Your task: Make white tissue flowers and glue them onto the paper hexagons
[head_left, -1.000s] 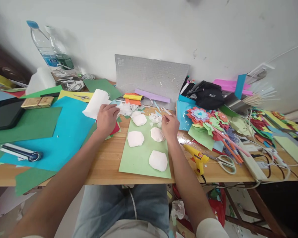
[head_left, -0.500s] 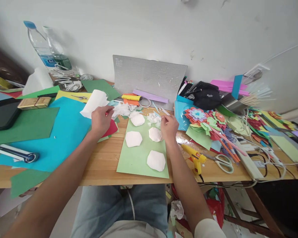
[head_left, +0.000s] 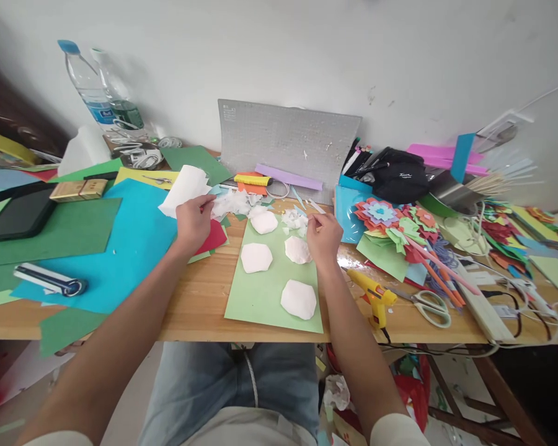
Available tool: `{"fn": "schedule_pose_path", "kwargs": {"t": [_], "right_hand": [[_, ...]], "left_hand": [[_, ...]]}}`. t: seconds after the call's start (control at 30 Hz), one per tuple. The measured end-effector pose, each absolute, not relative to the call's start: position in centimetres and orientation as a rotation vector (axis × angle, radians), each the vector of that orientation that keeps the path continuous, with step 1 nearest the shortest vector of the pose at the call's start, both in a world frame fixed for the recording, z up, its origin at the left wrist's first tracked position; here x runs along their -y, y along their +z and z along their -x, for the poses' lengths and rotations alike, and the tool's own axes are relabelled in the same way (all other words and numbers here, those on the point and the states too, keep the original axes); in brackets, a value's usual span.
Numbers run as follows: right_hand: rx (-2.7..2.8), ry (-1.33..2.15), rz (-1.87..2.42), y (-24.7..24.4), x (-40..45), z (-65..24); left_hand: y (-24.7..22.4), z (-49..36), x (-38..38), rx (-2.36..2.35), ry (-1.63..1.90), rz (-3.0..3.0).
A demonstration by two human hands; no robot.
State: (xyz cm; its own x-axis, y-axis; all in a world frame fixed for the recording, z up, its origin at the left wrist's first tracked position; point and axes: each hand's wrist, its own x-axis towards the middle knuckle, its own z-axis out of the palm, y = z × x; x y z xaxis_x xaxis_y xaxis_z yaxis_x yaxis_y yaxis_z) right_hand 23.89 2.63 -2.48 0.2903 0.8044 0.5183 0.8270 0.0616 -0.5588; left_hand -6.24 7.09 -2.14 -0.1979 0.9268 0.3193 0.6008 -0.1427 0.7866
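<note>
My left hand point(head_left: 194, 223) is closed, thumb and fingers pressed together, between a curled white paper sheet point(head_left: 185, 186) and a heap of torn white paper scraps point(head_left: 235, 203). Across the green sheet point(head_left: 260, 297), my right hand point(head_left: 324, 240) makes a pinch beside a smaller pile of white scraps point(head_left: 295, 220). Whatever either pinch holds is too small to make out. Several white paper-covered lumps with rough-cut outlines, one a white lump point(head_left: 256, 257), lie on the green sheet. Red paper point(head_left: 214, 237) sits just right of my left wrist.
A yellow glue gun point(head_left: 372, 291) and scissors point(head_left: 430, 306) lie right of my right forearm. Paper flowers point(head_left: 381, 214) and a black pouch point(head_left: 397, 174) are behind them. A stapler point(head_left: 51, 280) rests on blue paper point(head_left: 139, 229) at left. A grey cutting mat point(head_left: 288, 142) leans on the wall.
The whole view has shifted slightly, so things on the table appear farther right. Both hands stay closed in nearly the same places. Another person's hand at the right edge is out of view now.
</note>
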Motion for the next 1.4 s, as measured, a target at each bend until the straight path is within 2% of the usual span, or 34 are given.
{"fn": "schedule_pose_path", "kwargs": {"t": [0.47, 1.4], "right_hand": [[1.546, -0.081, 1.664, -2.71, -2.54, -23.75], [1.613, -0.042, 1.717, -2.54, -2.25, -23.39]], "left_hand": [[-1.62, 6.18, -6.79, -1.815, 1.174, -1.637], [-1.35, 6.19, -6.80, -1.734, 1.190, -1.531]]}}
